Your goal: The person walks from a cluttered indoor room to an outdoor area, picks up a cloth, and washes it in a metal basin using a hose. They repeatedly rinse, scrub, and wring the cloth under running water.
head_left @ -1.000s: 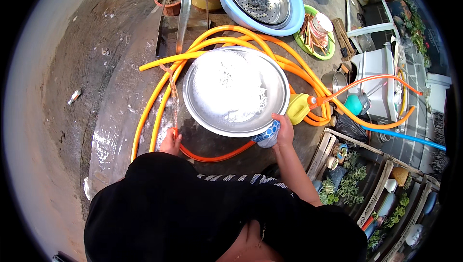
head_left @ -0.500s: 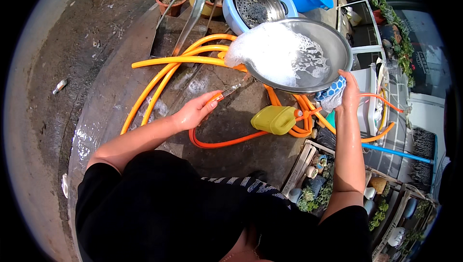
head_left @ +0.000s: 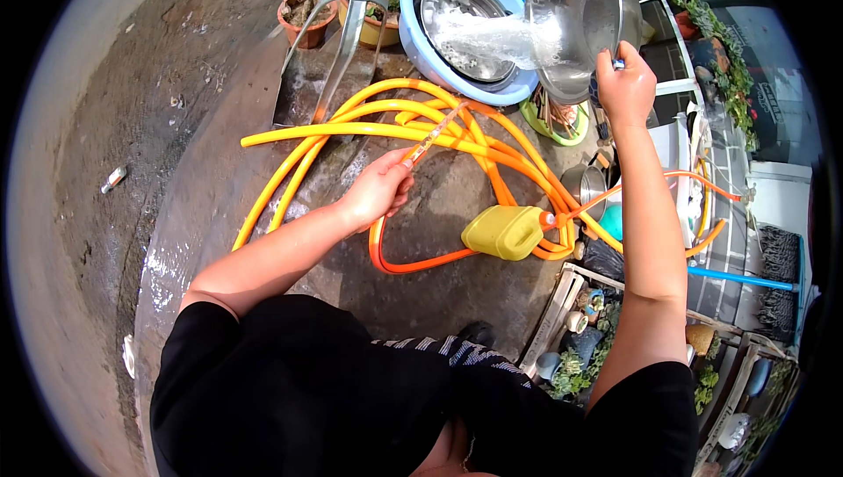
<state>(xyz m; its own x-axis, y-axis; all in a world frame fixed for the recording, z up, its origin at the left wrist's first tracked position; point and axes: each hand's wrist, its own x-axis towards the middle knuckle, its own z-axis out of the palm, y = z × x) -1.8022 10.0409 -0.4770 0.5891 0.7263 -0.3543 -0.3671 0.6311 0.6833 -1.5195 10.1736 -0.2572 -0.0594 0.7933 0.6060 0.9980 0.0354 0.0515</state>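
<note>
My right hand (head_left: 625, 90) grips the rim of a large metal bowl (head_left: 601, 16), tipped steeply to the left. A bit of blue shows at its fingers. Water (head_left: 527, 40) pours from the bowl into a metal colander (head_left: 483, 66), which sits inside a light blue basin (head_left: 411, 42). My left hand (head_left: 378, 189) is closed around the end of a thin orange-red hose (head_left: 413, 268). From that end a clear streak, seemingly water, points up and to the right, over thick orange hose coils (head_left: 413, 84).
A yellow jug (head_left: 502, 233) lies among the hoses. Flowerpots (head_left: 309, 25) and a metal-framed stand (head_left: 351, 33) are at the far left. A green container (head_left: 562, 126) and a metal pot (head_left: 584, 187) sit near my right arm. Wooden crates (head_left: 558, 319) with plants stand at right.
My right hand has lifted the bowl up and away and tipped it; the foamy contents now stream into the colander. My left hand has shifted slightly right with the hose.
</note>
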